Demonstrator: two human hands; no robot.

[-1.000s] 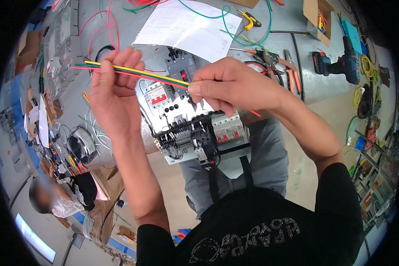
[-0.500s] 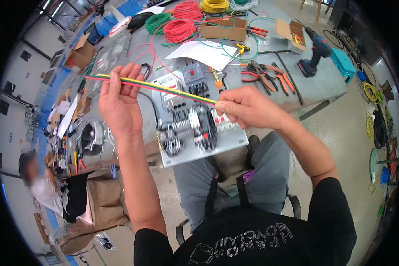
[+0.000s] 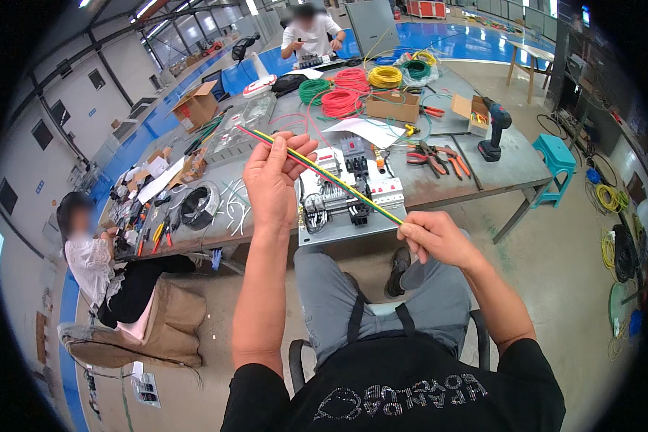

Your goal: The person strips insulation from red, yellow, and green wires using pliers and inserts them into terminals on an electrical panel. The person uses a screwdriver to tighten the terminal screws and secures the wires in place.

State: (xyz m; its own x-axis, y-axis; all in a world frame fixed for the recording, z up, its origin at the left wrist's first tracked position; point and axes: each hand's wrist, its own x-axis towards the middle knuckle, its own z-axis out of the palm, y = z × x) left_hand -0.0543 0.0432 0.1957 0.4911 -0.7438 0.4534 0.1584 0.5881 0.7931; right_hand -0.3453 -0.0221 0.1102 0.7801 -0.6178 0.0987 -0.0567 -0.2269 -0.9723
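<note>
A straight bundle of yellow, green and red wires (image 3: 336, 183) stretches between my two hands, sloping down to the right. My left hand (image 3: 275, 178) pinches it near its upper left end, thumb over the wires and fingers curled. At the lower right end, my right hand (image 3: 439, 237) grips the wires in a closed fist. Beneath them, at the table's front edge, lies a grey mounting plate (image 3: 322, 236) bearing breakers, contactors and bundled black and white wiring. The wires cross in front of part of it.
Beyond the plate are red wire coils (image 3: 342, 103), a green coil (image 3: 314, 91), a cardboard box (image 3: 392, 109) and white paper (image 3: 367, 132). Pliers (image 3: 426, 160) and a cordless drill (image 3: 495, 129) lie to the right, near a teal stool (image 3: 554, 160). Two other people sit at the table, left and far.
The view has tilted up, showing more of the room and a person across the table. The wires now slope more steeply. Both hands keep hold of them.
</note>
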